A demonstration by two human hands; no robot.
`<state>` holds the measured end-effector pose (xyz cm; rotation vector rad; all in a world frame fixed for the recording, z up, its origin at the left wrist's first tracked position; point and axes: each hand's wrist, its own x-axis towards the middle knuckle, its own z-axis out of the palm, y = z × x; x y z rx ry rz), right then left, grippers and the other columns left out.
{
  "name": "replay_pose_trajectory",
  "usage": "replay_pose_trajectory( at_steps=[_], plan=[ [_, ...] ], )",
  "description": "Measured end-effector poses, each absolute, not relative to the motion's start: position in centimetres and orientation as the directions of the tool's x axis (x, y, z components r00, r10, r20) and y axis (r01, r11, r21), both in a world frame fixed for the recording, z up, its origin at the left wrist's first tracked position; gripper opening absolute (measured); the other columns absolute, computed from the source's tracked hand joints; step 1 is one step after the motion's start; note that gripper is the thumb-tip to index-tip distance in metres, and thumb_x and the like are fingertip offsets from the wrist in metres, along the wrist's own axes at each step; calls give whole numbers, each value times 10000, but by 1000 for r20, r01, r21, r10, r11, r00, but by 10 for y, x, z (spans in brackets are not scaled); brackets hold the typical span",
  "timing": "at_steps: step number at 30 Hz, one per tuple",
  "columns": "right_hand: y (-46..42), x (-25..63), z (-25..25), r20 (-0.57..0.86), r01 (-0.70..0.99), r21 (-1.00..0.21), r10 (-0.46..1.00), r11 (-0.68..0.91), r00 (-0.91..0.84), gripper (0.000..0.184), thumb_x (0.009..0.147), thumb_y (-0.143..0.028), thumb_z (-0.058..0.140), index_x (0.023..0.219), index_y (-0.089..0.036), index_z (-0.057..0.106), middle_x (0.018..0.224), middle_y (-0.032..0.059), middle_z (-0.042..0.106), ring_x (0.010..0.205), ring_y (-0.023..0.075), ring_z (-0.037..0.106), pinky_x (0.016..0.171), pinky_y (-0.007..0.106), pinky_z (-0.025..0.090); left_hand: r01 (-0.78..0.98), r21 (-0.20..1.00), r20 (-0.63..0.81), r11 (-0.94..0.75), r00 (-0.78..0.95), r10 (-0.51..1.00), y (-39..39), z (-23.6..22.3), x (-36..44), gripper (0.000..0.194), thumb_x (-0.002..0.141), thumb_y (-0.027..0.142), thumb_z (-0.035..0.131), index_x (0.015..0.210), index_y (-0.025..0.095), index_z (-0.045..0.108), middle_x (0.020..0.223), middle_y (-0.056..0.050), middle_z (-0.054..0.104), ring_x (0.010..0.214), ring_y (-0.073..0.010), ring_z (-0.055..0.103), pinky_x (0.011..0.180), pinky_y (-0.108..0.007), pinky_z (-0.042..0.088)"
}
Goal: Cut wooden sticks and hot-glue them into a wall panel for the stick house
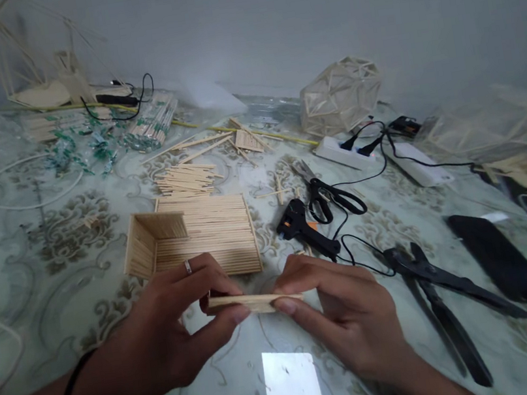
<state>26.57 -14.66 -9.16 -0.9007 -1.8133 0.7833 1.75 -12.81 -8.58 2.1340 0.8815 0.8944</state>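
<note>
Between my two hands is a small bundle of thin wooden sticks (259, 303), held level above the table. My left hand (178, 322), with a ring and a dark wristband, pinches its left end between thumb and fingers. The right end is pinched by my right hand (343, 314). I cannot tell whether the sticks are glued together. Just beyond my left hand lies a flat panel of wooden sticks (214, 231), with low stick walls (142, 245) standing at its left corner. A pile of loose sticks (186, 179) lies behind the panel.
Right of the panel are a black glue gun (305, 227), scissors (327, 194) and black-handled cutters (435, 284). A dark phone-like slab (505, 260) lies farther right. A power strip (346, 151) with cables and a stick-frame model (340, 97) stand behind. Packaged sticks (153, 121) lie back left.
</note>
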Motion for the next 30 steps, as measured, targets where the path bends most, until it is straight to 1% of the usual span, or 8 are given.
replay_pose_trajectory(
  at_steps=[9,12,15,18,21,26,28,30],
  plan=[
    [-148,262,-96,429,245,-830,854,501,-295,109,961,-128,738,931,-233,746,783,-10,746,679,139,705,612,259,546,267,829,287,-492,552,783,-125,-84,15,185,1045,220,665,863,216,700,777,28,694,700,-118,648,666,-240,503],
    [-145,261,-94,416,230,-844,861,485,-292,39,983,-221,789,953,-244,780,797,-10,773,686,138,724,629,251,558,264,848,267,-460,537,800,-124,-84,12,177,1038,219,680,863,226,705,774,37,687,690,-112,641,660,-239,486],
    [-143,262,-92,390,208,-864,870,459,-302,100,968,-340,837,950,-250,797,791,-13,787,680,140,732,628,246,560,244,862,264,-445,534,803,-123,-84,11,172,1040,236,682,872,227,715,781,33,692,697,-116,640,664,-246,480],
    [-143,263,-91,355,230,-871,880,434,-315,80,989,-267,791,914,-241,791,775,-16,780,669,129,723,620,232,549,260,855,259,-448,534,804,-123,-85,13,175,1030,226,693,858,224,720,782,30,698,707,-125,646,672,-255,490],
    [-144,262,-92,338,264,-873,900,409,-276,130,979,-194,759,856,-236,770,735,-30,755,638,114,697,601,223,522,280,849,257,-449,524,812,-124,-88,16,128,1021,216,713,901,236,751,805,35,718,724,-128,667,688,-251,508],
    [-142,262,-95,326,273,-888,925,371,-195,139,972,-225,764,834,-243,754,721,-34,736,625,120,669,580,240,494,270,854,280,-445,483,830,-123,-90,18,83,987,186,767,995,264,794,894,43,767,813,-126,698,765,-231,528],
    [-142,263,-96,309,275,-896,934,348,-177,141,981,-239,748,840,-247,756,720,-28,726,626,130,658,576,254,489,269,863,278,-428,456,845,-121,-88,18,54,989,216,755,1004,253,791,859,37,753,771,-128,682,723,-229,529],
    [-141,264,-96,299,277,-901,940,335,-164,152,985,-253,741,834,-247,754,714,-23,718,624,139,649,573,267,484,269,878,255,-396,439,862,-119,-85,18,122,1012,238,700,912,231,768,786,34,717,707,-125,654,661,-226,517]
  ],
)
